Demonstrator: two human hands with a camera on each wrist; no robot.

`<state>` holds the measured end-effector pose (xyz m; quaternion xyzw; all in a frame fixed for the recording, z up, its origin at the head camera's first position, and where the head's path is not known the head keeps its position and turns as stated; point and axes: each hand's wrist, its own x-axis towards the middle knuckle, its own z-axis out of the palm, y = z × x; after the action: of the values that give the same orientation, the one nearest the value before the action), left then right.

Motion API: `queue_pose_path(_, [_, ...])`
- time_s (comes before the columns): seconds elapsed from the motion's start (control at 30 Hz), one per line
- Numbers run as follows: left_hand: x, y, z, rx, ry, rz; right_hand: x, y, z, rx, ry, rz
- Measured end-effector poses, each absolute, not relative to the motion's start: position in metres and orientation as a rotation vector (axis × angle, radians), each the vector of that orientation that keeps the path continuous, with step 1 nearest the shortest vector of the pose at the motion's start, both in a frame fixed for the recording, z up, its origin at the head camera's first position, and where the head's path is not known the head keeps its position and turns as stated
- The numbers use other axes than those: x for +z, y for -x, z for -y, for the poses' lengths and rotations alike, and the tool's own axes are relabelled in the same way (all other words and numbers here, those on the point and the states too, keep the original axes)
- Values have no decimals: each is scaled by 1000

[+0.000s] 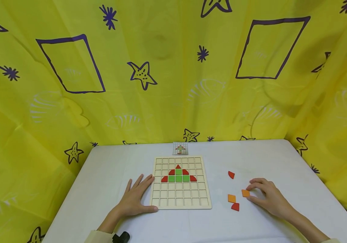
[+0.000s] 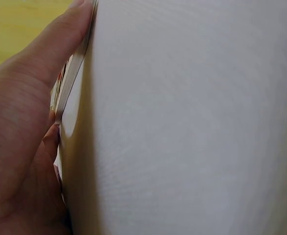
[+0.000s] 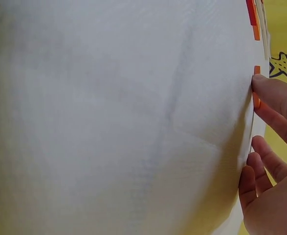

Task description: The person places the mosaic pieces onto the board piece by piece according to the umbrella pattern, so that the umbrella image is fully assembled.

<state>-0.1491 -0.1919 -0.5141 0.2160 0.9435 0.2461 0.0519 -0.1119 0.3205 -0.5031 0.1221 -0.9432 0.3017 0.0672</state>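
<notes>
Sleeve (image 1: 96, 237) cropped, left hand (image 1: 132, 201) splayed, apparently touching the board (image 1: 188, 207), the right grip (image 1: 270, 198) pinches an orange tile (image 1: 246, 193).

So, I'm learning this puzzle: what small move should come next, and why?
Probably bring the pinched orange square over to the board: the right hand holds it between its fingers, and the cells directly below the green squares are empty.

The head view faces forward and down over the white cloth-covered table (image 1: 124, 160). Wrist views share it, tilted sideways, close.
</notes>
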Motion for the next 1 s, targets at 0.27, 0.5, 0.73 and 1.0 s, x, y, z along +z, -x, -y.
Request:
queue_pose_path(0.27, [-516, 148, 193, 781, -678, -2899, -493, 119, -324, 879, -465, 2891])
queue_pose_path(0.5, [-527, 151, 194, 788, -665, -2912, -483, 129, -327, 896, -579, 2897])
queue_pose_path(0.73, [-529, 153, 194, 766, -621, -2900, -474, 138, -319, 942, -597, 2774])
queue_pose_path(1.0, [-526, 151, 195, 766, -622, -2893, -464, 149, -311, 990, -590, 2649])
